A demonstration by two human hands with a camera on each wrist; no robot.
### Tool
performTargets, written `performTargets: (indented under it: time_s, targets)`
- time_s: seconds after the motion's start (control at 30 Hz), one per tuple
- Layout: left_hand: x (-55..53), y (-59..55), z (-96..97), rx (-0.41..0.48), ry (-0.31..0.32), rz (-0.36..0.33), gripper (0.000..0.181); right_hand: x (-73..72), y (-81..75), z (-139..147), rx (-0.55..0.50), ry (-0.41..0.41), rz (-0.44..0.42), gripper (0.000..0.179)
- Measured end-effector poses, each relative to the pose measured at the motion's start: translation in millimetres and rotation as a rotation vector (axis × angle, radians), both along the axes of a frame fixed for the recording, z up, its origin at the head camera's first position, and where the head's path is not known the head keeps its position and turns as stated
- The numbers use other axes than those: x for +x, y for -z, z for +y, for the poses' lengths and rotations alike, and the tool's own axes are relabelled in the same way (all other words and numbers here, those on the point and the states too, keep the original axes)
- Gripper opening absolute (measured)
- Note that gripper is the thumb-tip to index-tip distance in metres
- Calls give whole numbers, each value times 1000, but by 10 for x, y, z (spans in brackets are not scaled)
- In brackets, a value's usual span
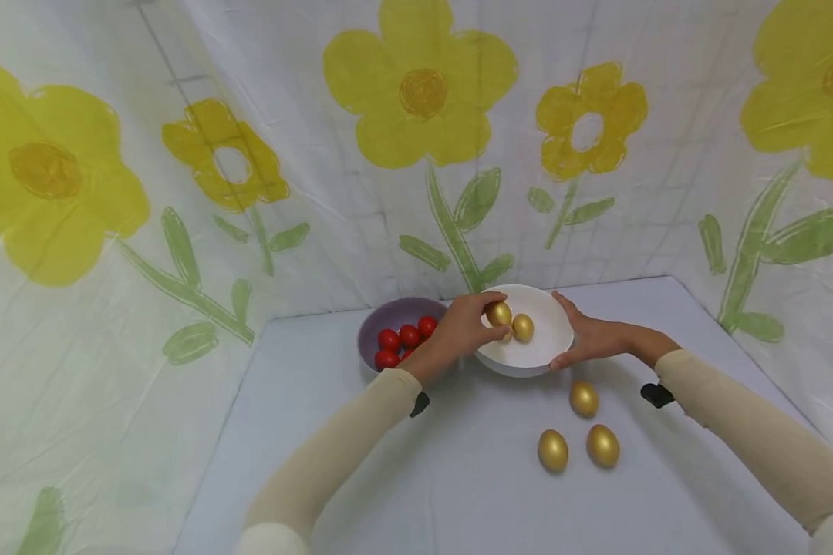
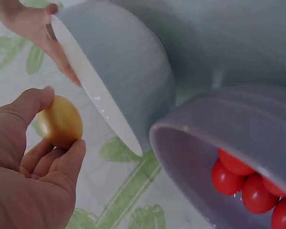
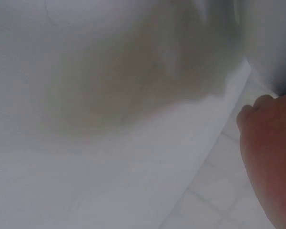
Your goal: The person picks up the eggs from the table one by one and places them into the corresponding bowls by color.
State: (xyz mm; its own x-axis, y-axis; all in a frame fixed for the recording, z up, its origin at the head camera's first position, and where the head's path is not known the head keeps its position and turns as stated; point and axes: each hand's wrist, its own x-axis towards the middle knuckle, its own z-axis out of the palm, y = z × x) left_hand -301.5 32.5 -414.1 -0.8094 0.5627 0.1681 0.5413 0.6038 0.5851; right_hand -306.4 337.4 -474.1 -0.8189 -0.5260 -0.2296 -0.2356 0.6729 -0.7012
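Note:
My left hand (image 1: 461, 331) pinches a golden egg (image 2: 62, 122) between thumb and fingertips, over the left part of a white bowl (image 1: 537, 343). Another golden egg (image 1: 523, 327) lies inside that bowl, and a further golden one shows partly under the left fingers. At the bowl's right side, my right hand (image 1: 593, 339) grips the rim with its fingers spread along it. The right wrist view has only part of this right hand (image 3: 271, 143), at its right edge. Three golden eggs (image 1: 584, 399) lie on the table in front of the bowl.
A purple bowl (image 2: 195, 119) with several shiny red eggs (image 2: 260, 194) stands left of the white bowl, partly hidden by my left arm. The pale table (image 1: 458, 478) ends at a flower-printed curtain (image 1: 361, 231) behind both bowls.

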Motion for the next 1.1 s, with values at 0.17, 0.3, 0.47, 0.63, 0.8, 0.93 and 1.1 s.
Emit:
performTargets:
  time_s: [0.17,0.3,0.47,0.63,0.8,0.93,1.1]
  targets:
    - [-101,-22,76,-197,-54,-1,55,1,-4,-3,-6,11,-4,140]
    - [-189,75,140,-351,-66,24,54,0,14,14,-25,10,-3,140]
    - [-263,239,178,-487,-64,53,48,-9,47,34,-34,20,-10,140]
    - [-267,304,239,-556,-79,80,24,-7,35,33,-17,20,-4,140]
    - [-253,332,281,-604,-98,93,19,20,-4,12,-10,8,0,141]
    - [-256,340,295,-618,-100,95,20,13,4,13,-7,12,1,141]
    - [-280,346,316,-627,-69,99,18,-6,37,27,-27,11,1,141]
